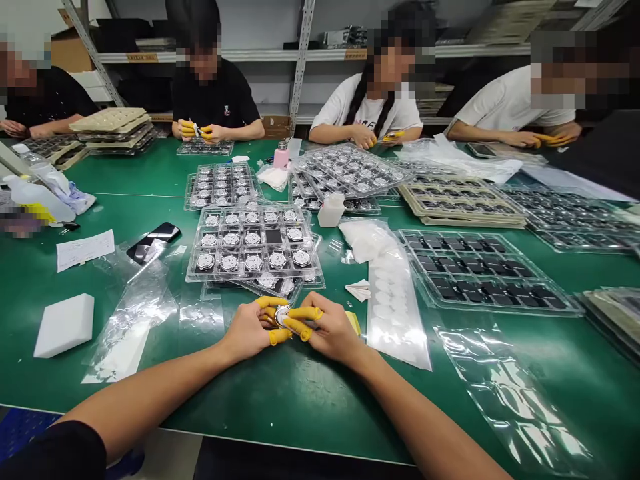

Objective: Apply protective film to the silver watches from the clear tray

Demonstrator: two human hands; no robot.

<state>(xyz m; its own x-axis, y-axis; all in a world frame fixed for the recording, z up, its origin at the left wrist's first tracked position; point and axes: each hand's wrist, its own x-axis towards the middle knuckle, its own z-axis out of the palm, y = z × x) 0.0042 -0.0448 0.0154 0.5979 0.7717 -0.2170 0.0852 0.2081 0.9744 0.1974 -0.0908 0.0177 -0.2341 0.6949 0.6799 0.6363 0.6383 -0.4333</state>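
Both hands, left hand [249, 330] and right hand [329, 328], are pinching a small round part [281, 315] near the clear tray [255, 243] on the tabletop [280, 393].

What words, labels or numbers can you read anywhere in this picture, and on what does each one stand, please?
Nothing reads clearly enough to quote.
Paper slip: printed lines, too small.
Shelf labels: blurred.
Black shirt's chest logo: too small.
White shirt's print: mostly hidden.
Round part between left hand and right hand: markings too small.
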